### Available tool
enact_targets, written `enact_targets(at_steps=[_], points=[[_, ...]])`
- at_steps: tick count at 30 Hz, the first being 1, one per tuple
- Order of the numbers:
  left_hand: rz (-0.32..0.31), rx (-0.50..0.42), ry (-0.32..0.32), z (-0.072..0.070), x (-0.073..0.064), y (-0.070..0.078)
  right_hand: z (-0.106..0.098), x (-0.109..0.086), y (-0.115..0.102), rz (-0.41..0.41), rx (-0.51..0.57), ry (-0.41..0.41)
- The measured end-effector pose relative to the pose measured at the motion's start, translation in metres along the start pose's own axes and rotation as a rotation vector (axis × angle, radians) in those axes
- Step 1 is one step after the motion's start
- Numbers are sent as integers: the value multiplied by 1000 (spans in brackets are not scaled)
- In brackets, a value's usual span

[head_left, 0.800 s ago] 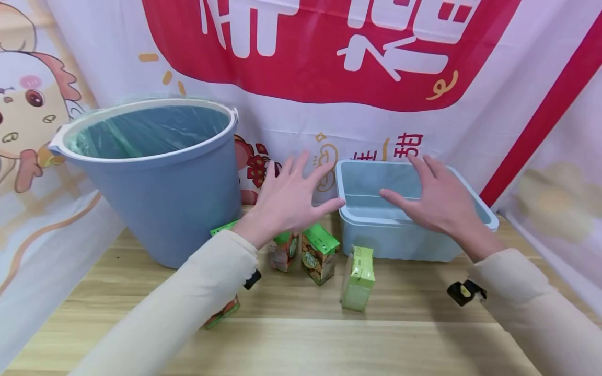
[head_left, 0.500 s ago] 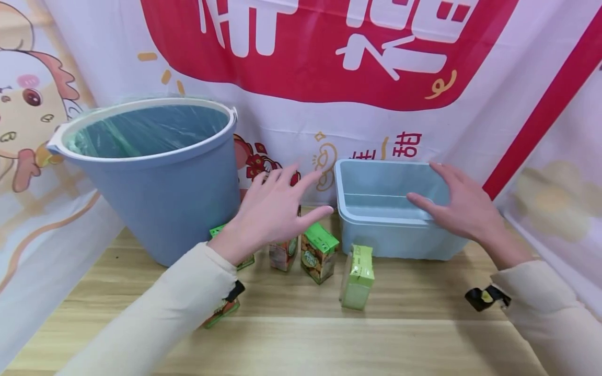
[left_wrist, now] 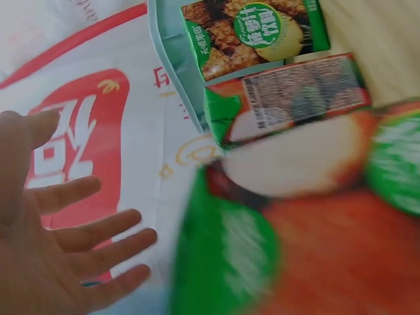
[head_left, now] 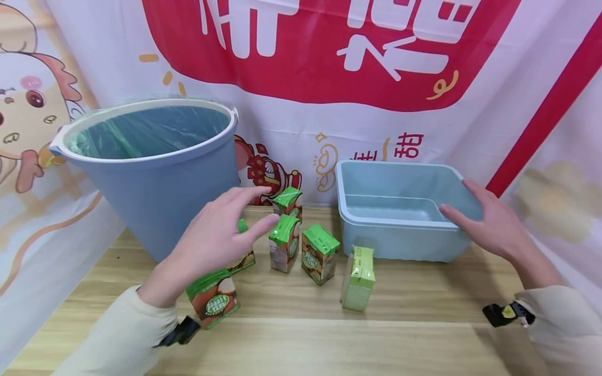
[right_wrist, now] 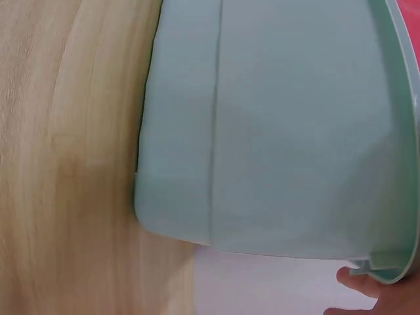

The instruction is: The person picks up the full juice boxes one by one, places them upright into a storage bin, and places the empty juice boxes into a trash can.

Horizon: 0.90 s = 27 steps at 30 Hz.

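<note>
In the head view my left hand (head_left: 211,240) hovers over the left-hand drink cartons, thumb and fingers apart, holding nothing. Below it stands a red-brown carton (head_left: 216,303) with a green top; another carton (head_left: 243,258) is partly hidden behind the hand. Large and blurred, a carton (left_wrist: 321,216) fills the lower right of the left wrist view, beside my spread fingers (left_wrist: 105,230). My right hand (head_left: 494,224) is at the right end of a light blue plastic bin (head_left: 400,240), fingers spread by its rim. Whether they touch the rim I cannot tell.
Further drink cartons stand mid-table: one at the back (head_left: 288,201), one in front of it (head_left: 284,243), a brown one (head_left: 321,256) and a pale green one (head_left: 358,282). A tall blue bucket (head_left: 160,193) with a plastic liner stands left. A printed cloth (head_left: 291,120) hangs behind.
My left hand has moved left and down from over the middle cartons, which now show. My right hand has moved right, from above the bin's opening to its right end.
</note>
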<state>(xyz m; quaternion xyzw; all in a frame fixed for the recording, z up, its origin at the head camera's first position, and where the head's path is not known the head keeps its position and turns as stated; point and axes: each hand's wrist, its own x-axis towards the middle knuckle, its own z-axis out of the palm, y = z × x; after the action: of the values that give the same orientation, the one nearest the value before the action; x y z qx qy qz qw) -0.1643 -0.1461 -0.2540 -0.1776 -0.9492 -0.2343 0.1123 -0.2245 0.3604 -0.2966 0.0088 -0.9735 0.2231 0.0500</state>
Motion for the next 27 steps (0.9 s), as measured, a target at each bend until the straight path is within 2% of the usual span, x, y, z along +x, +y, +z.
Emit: enact_targets(at_steps=[4,7,11,16,23,27], points=[[5,-136,112,0,-21,-18,4,-3,5,18,52,7],[10,-210,198,5,-36,-34,8,-4,6,28,82,26],[-2,-296,252,14,-52,-53,12,-6,6,38,123,54],[-10,-380,237,19,-67,-69,14,-7,9,48,170,89],[-19,-429,147,19,-81,-80,15,-8,10,56,185,97],[47,-442,118,19,-83,-87,16,-10,11,57,190,87]])
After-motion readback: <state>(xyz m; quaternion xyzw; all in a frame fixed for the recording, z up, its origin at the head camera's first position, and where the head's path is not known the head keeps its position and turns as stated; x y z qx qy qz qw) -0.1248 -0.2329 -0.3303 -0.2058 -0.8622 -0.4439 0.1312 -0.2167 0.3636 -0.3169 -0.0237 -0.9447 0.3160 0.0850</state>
